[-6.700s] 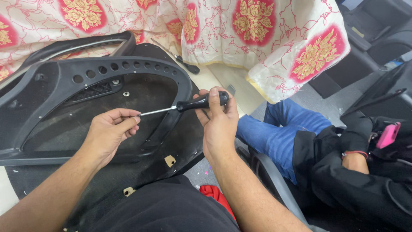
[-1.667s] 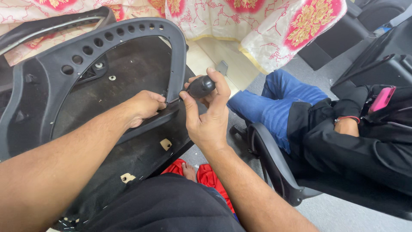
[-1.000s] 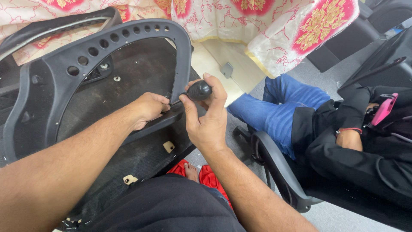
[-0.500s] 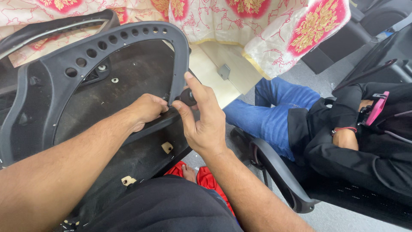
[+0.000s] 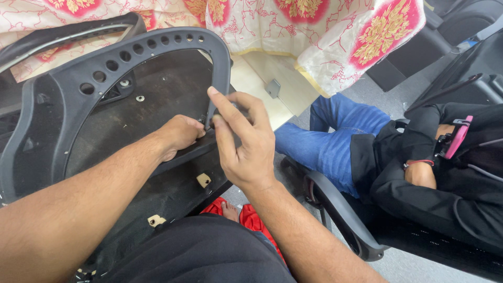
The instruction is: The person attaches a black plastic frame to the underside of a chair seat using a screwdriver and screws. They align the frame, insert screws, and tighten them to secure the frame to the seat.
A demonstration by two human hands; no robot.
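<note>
Looking down at a dark grey plastic chair-back frame (image 5: 105, 68) lying across the person's lap and a black seat board (image 5: 167, 89) beneath it, the one with the row of round holes along its curved top edge. The left hand (image 5: 178, 136) is curled into a loose fist right at the lower inner corner of the frame, knuckles pressed on the crossbar, so I'd guess it's there to pin the frame so it doesn't shift. It looks clenched on the bar edge, but I can't tell if anything small is pinched inside it. The right hand (image 5: 243, 141) sits just beside it, fingers spread and mostly straight, index fingertip up against the frame's right upright. The hand is released and I see no tool in it; it hides the spot where the two hands meet, so what's at that joint is anyone's guess. A couple of small washers or screws (image 5: 140, 98) lie loose on the board inside the frame opening, within easy reach, and pale plastic clips (image 5: 204, 180) poke out of the board's near edge. Behind it all hangs a white cloth with red and gold flowers (image 5: 325, 36). Off to the right another person in blue jeans (image 5: 335, 141) and a black jacket sits in a black office chair (image 5: 340, 215), well apart from the work, with a pink-cased phone (image 5: 459, 137) clipped at the chest.
</note>
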